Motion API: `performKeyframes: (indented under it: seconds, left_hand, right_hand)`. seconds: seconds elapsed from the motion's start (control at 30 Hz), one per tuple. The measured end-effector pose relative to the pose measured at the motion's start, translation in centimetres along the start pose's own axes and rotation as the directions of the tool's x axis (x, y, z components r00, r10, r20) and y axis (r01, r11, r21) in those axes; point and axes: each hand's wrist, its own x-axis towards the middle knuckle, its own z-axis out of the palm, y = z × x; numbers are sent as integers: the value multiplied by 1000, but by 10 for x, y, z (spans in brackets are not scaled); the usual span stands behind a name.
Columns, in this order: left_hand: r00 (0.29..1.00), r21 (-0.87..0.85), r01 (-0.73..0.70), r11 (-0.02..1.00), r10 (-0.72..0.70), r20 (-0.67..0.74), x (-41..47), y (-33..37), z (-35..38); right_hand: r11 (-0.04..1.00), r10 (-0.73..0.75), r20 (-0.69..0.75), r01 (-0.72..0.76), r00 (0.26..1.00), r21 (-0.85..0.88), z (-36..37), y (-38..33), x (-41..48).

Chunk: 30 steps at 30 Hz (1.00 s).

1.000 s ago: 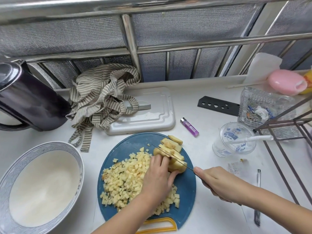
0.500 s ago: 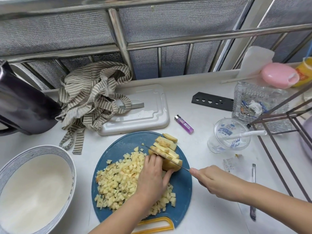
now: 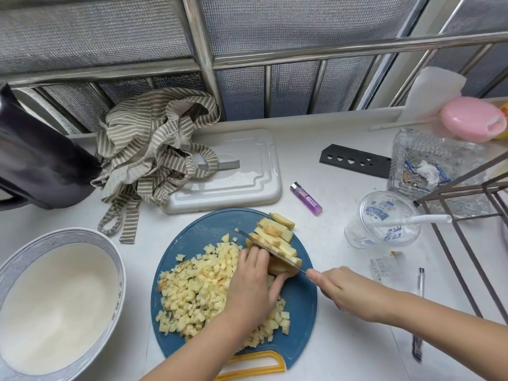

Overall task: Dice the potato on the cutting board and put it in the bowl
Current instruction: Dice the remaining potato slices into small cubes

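White worktop (image 3: pixel 343 347), round blue plastic cutting board (image 3: pixel 301 306) | sliced pale-yellow potato (image 3: pixel 277 237) held by curled left hand (image 3: pixel 253 287) | right hand (image 3: pixel 354 292) grips steel knife (image 3: pixel 272 252), blade across slices

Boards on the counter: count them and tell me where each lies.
2. The blue board lies nearest the person, under the potato. The white board lies just behind it, its left part covered by the striped cloth. No others show.
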Motion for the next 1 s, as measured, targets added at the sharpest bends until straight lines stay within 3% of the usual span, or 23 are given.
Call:
performKeyframes:
  seconds: [0.73,1.0]
  left_hand:
    - [997,-23,63,998,-62,52,4,0,-4]
    - [997,-2,64,998,-64,50,3,0,-1]
  right_hand:
    - [987,113,143,-127,983,97,-15,-8,12]
    - [987,125,107,-134,986,87,-11,-7,18]
